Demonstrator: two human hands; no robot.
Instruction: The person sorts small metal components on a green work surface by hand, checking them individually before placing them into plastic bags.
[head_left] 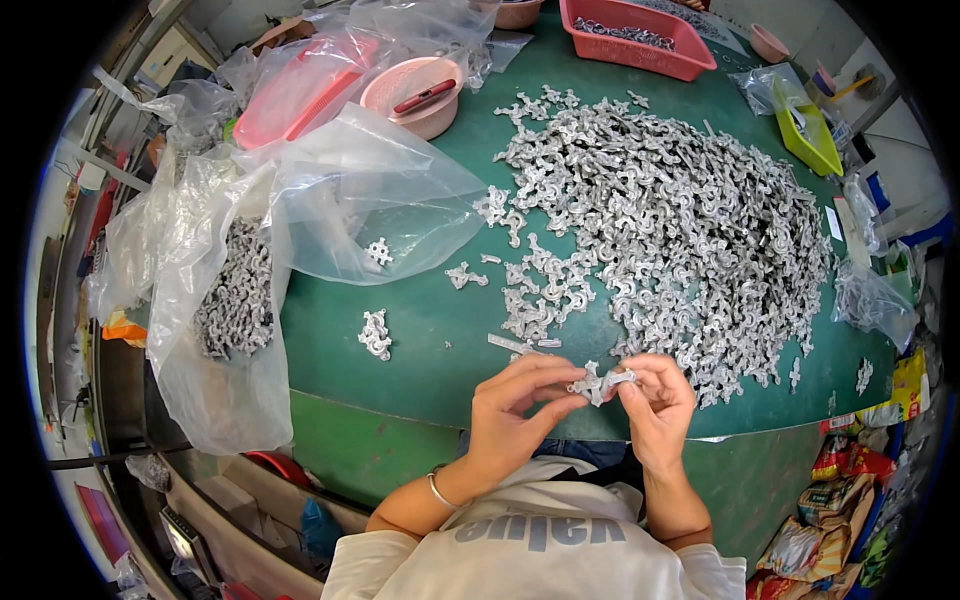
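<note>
While your left hand (515, 405) and right hand (655, 400) pinch a silvery cast part (598, 383), a heap of parts (670, 230) covers the green table (420, 340).

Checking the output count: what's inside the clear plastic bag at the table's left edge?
The clear plastic bag holds a heap of small grey metal parts, seen through the film. How deep the heap runs is hidden by folds.

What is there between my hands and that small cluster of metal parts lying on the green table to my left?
Nothing visible. Only bare green table lies between the left hand and the small cluster; both hands hold a metal part.
</note>
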